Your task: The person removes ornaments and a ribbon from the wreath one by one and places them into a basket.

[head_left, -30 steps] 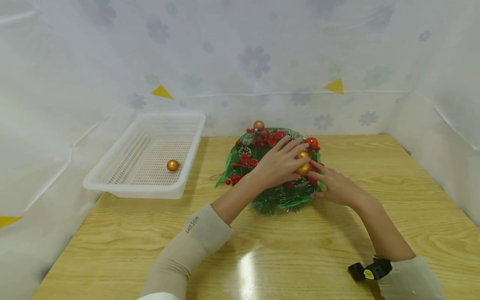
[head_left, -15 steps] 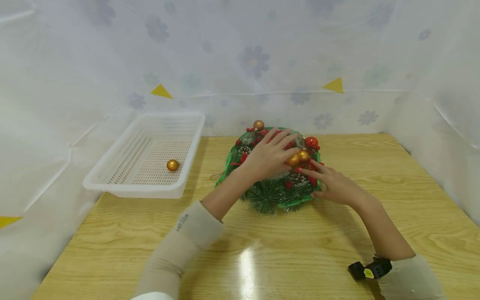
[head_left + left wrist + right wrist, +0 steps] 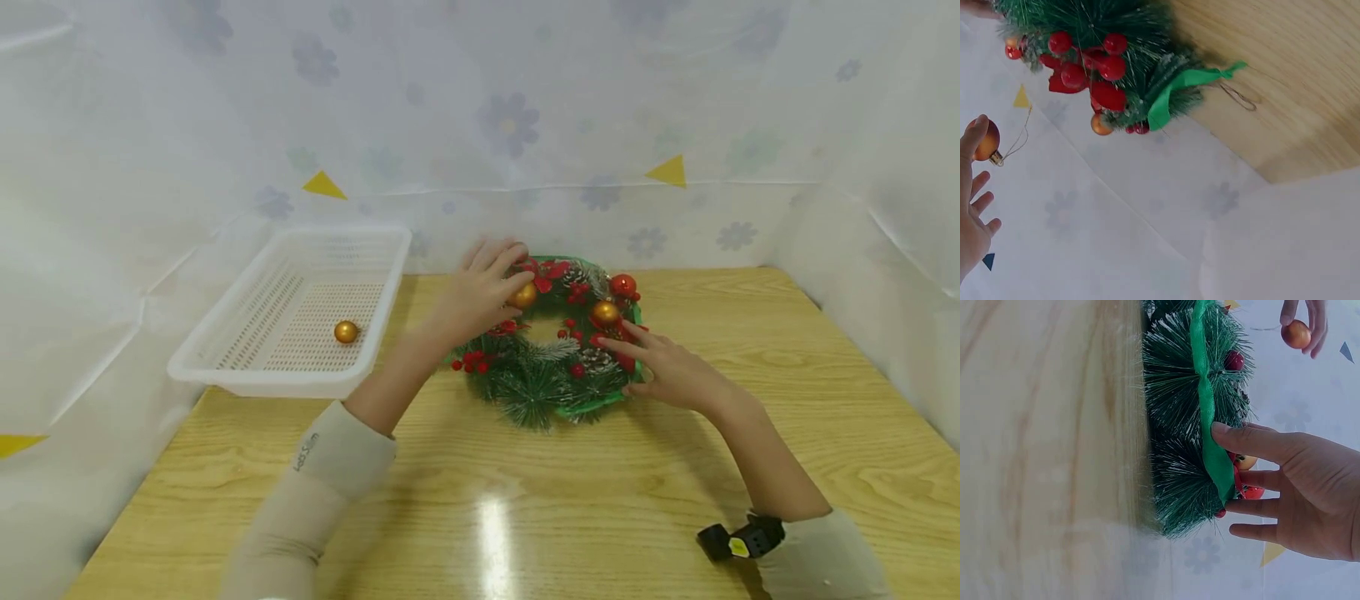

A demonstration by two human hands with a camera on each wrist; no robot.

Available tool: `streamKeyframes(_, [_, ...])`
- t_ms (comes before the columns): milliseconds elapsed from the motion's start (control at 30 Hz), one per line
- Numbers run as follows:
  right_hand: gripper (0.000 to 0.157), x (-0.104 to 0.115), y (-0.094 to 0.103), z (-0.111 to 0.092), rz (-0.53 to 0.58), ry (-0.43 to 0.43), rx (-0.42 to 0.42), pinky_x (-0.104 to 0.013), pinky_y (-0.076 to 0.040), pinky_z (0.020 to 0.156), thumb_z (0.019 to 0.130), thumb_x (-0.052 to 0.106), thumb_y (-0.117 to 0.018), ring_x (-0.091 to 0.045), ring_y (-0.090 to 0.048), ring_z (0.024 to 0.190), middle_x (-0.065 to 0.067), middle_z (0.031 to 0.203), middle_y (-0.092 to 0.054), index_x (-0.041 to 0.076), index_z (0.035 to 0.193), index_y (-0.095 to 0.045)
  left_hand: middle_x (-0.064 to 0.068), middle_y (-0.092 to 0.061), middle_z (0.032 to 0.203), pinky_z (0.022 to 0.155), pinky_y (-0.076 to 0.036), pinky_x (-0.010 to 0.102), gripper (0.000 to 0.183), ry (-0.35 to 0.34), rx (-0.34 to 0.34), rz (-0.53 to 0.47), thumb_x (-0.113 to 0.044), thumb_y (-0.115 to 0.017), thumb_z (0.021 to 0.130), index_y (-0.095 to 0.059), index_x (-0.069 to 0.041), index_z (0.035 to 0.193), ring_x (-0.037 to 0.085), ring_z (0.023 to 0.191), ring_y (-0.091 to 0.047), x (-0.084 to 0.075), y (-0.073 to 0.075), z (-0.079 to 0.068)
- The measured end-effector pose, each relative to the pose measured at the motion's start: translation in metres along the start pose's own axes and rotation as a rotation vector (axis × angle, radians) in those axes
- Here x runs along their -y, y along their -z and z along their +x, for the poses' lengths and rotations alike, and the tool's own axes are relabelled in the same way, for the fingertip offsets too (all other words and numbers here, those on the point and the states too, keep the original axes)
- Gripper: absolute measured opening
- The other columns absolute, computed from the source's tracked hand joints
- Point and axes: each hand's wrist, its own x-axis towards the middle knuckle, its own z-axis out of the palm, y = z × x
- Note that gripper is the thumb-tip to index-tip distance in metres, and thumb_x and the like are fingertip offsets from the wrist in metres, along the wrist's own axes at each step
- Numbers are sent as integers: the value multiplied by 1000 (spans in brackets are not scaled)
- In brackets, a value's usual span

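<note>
A green Christmas wreath (image 3: 528, 396) with red berries, red flowers and pine cones lies on the wooden table. My left hand (image 3: 474, 298) is above its left side, pinching a gold bauble (image 3: 986, 142) between thumb and fingers; a thin string loop hangs from its cap. The right hand (image 3: 678, 373) rests at the wreath's right edge, fingers extended, thumb against the green ribbon (image 3: 1211, 447). Close to those fingertips, another gold bauble (image 3: 605, 313) sits on the wreath, with a red bauble (image 3: 623, 285) behind it.
To the left stands a white plastic basket (image 3: 281, 382), with one gold bauble (image 3: 346, 332) on its floor. White flower-patterned sheeting (image 3: 510, 125) encloses the table's back and sides.
My left hand has lifted a gold bauble from beside the other one at the wreath's right and carried it left across the wreath. The right hand has stayed nearly still.
</note>
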Motion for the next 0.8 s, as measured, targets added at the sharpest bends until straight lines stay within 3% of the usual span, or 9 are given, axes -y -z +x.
streamKeyframes(200, [76,-1,-1,1,6,4,3,-70,-29,87,78,17,-73,-59,-24,120,-31,144,-15,10,142,-34,13,-42,136,110,-7,41,52,76,75,20,-40,-72,77,-60,-12,119,31,129,-30,29,13,-24])
streamKeyframes(367, [74,-2,0,1,-4,10,-9,-69,-30,87,78,17,-73,-58,-26,119,-31,144,-16,8,141,-35,15,-44,134,109,-10,42,51,121,66,54,-37,-75,75,-61,-10,116,32,128,-31,52,19,-44])
streamKeyframes(800, [74,-5,-1,1,-10,17,-15,-69,-29,87,78,17,-73,-57,-28,119,-31,144,-16,8,141,-35,18,-42,134,108,-15,47,48,325,219,13,-31,-75,77,-60,-8,117,34,129,-28,92,14,-95])
